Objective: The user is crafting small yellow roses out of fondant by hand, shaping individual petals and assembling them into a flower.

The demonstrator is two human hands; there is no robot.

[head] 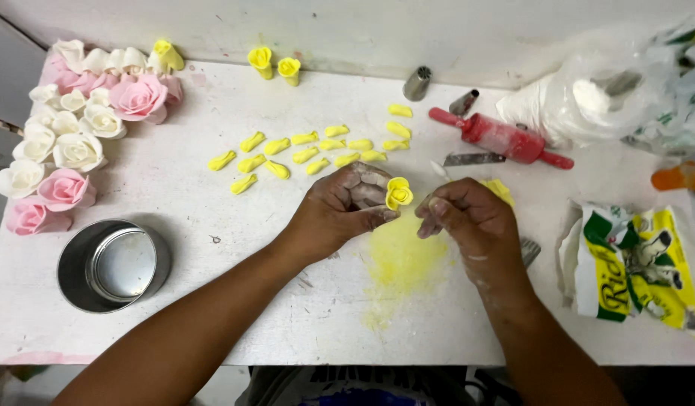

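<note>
Your left hand (340, 210) pinches a half-wrapped yellow rosebud (398, 193), your right hand (467, 218) curls narrow beside it, finished roses (77, 131) fill the counter's (287, 301) far-left corner, and many yellow petals (310, 154) remain mid-counter.

The white worktable (234, 316) was dusted with flour and stained yellow near centre. Lying on it: white and pink sugar roses (69, 135) far left, a round metal tin (113, 265) near left, small yellow petals (310, 154) in rows mid-table, a red rolling pin (501, 137) far right, a printed bag (637, 269) right.
</note>
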